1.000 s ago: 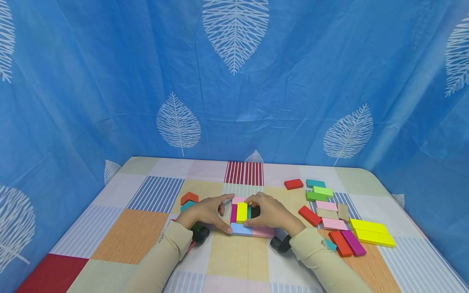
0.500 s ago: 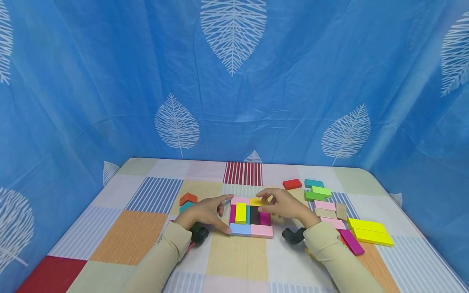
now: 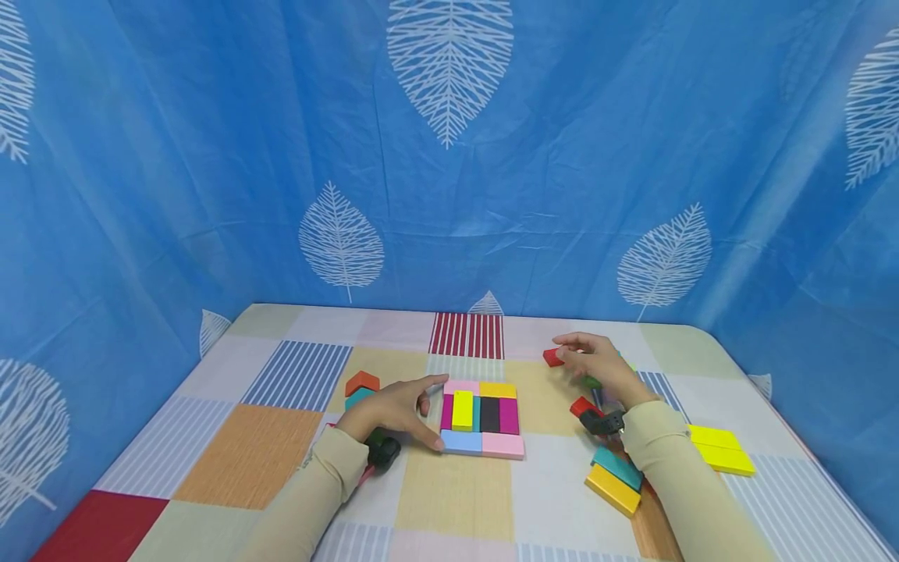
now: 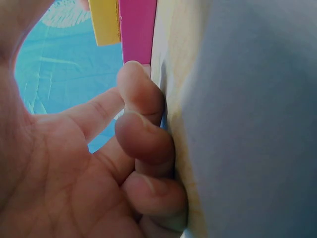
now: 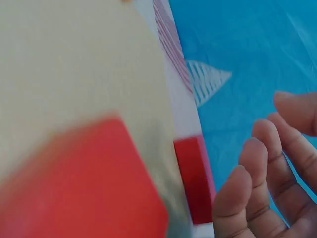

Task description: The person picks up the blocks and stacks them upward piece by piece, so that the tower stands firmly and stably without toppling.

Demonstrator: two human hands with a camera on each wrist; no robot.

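My left hand (image 3: 396, 407) lies at the left side of a flat rectangle of coloured wooden blocks, thumb and index finger spread. Its other fingers bend against the table beside a magenta block (image 4: 138, 29) in the left wrist view. On top of the rectangle sits a yellow block (image 3: 462, 410). Black (image 3: 489, 414) and magenta blocks stand right of it, with a light blue block (image 3: 460, 442) and a pink block (image 3: 502, 446) along the front. My right hand (image 3: 597, 365) hovers at a red block (image 3: 551, 357) at the back right, thumb and fingers apart. In the right wrist view a gap separates thumb from fingertips.
Another red block (image 3: 580, 406) lies below my right hand. Teal (image 3: 616, 467) and orange-yellow blocks (image 3: 612, 489) sit nearer the front, beside my right forearm. Two yellow blocks (image 3: 722, 449) lie far right. An orange-red block (image 3: 362, 382) is behind my left hand. A blue curtain (image 3: 449, 218) hangs behind the table.
My right hand has left the block rectangle and moved right and back to the red block, uncovering the black and magenta blocks. My left hand has stayed in place.
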